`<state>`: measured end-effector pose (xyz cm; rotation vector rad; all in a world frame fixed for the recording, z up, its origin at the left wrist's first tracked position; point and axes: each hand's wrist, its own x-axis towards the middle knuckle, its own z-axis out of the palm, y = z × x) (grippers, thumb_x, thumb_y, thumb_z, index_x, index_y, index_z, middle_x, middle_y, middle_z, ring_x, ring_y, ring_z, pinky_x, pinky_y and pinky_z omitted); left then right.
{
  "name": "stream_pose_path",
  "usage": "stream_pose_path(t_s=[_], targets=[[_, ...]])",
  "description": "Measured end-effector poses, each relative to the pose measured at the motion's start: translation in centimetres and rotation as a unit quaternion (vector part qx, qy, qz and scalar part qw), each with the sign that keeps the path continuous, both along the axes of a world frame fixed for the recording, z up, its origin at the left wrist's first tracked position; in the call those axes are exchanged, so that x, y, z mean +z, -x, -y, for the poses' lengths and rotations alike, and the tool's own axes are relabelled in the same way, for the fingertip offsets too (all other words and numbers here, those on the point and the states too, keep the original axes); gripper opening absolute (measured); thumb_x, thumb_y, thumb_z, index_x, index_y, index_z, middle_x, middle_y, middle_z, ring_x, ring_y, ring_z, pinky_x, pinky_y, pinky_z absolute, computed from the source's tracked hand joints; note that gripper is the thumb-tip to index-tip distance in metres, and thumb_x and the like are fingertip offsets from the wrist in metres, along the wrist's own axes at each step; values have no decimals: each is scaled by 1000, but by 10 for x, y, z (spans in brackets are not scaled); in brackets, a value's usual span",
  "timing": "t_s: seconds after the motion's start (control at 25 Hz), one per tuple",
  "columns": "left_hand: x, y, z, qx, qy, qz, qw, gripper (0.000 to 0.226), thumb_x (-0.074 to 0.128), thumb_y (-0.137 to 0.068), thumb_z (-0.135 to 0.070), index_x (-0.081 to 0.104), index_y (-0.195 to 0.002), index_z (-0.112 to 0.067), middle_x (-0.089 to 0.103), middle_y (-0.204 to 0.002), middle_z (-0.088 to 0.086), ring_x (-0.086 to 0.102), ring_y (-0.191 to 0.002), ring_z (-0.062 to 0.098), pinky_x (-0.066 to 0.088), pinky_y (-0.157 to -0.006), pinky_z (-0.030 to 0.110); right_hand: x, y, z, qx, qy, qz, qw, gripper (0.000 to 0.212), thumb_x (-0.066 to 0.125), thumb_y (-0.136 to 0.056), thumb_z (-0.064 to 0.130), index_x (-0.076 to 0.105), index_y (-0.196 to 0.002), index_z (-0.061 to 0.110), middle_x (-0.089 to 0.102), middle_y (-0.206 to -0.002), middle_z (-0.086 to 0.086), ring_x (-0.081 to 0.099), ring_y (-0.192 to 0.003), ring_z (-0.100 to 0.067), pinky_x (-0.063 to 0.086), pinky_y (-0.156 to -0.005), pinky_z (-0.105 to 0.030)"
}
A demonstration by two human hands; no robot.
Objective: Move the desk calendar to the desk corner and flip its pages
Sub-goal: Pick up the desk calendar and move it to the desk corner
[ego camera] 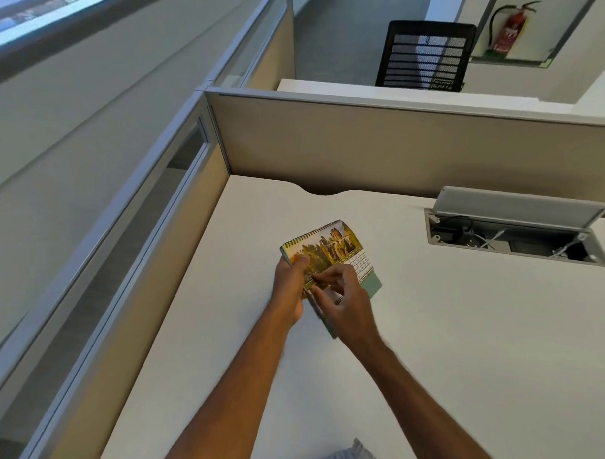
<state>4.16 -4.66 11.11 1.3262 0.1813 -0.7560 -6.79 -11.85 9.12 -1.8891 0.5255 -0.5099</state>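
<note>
The desk calendar (332, 247) is a small spiral-bound stand with a rock-landscape photo page and a date grid. It stands on the white desk (452, 327), some way short of the far left corner (237, 183). My left hand (291, 284) grips its left edge, thumb on the front page. My right hand (344, 296) pinches the lower edges of its pages between thumb and fingers. Both hands hide the calendar's lower half; a teal base shows at its right.
Beige partition walls (394, 143) close the desk at the back and left. An open cable hatch (514, 235) with wires sits at the right rear. A black mesh chair (425, 56) and a fire extinguisher (508, 29) stand beyond the partition.
</note>
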Motion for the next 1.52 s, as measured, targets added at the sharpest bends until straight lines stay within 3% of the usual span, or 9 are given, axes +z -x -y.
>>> stream_pose_path(t_s=[0.12,0.2,0.32,0.6,0.84,1.08,1.2,1.32,1.52], targets=[[-6,-25,-23,31,10,-12,999,22,59,-103,-10,68,-123,-11,80,-109,12,80,-89,27,65,-72,40,-7,-4,25,-70,-36,-37,996,36,71,-90,31,54,-122,30,65,-121,7,63,-113,-13,58,-90,-29],[-6,-44,-38,35,28,-19,999,17,63,-101,-11,70,-117,-10,81,-106,14,81,-86,29,65,-70,41,-10,-6,49,-152,-40,-115,981,50,71,-91,28,51,-136,21,57,-140,-6,53,-129,-25,50,-102,-41],[-8,-67,-56,24,43,-18,999,21,65,-100,-12,68,-120,-8,81,-105,15,80,-91,33,66,-73,45,-7,-14,72,-163,-147,-165,962,63,66,-95,31,37,-150,25,41,-157,-6,44,-140,-29,48,-99,-43],[-20,-90,-58,71,70,5,995,26,57,-98,-4,64,-119,-18,81,-104,9,80,-90,29,67,-71,48,-13,-47,66,-139,-122,-125,975,41,56,-101,26,52,-141,31,56,-142,-1,56,-125,-21,54,-87,-31],[-37,-107,-53,162,0,142,977,12,49,-107,-25,58,-114,-23,74,-113,11,75,-105,37,65,-72,41,-28,-76,70,-162,-119,-125,972,26,50,-103,18,57,-128,25,62,-130,-3,61,-115,-19,53,-76,-17],[-50,-152,-40,203,-64,201,956,25,52,-107,-34,61,-127,-21,62,-133,18,69,-118,38,60,-91,63,-35,-135,93,-102,-140,-138,975,14,43,-106,20,54,-115,21,64,-111,4,62,-105,-14,50,-71,-17],[-54,-191,-29,216,-91,232,944,33,53,-107,-35,59,-137,-22,59,-135,11,68,-121,31,63,-90,55,-38,-182,111,-45,-104,-107,988,16,38,-108,25,53,-111,20,63,-105,8,63,-100,-11,50,-65,-12],[-53,-232,-19,198,-90,266,939,42,51,-108,-33,53,-148,-21,68,-131,9,72,-116,27,65,-86,49,-44,-233,128,-11,-101,-105,989,19,35,-109,27,51,-114,19,64,-109,6,61,-101,-10,49,-72,-16],[-63,-289,-10,228,-128,293,920,35,50,-108,-29,58,-142,-24,71,-125,9,74,-109,26,65,-83,44,-72,-295,149,35,-134,-113,984,22,34,-109,26,48,-120,14,64,-116,-3,61,-104,-11,50,-78,-21]])
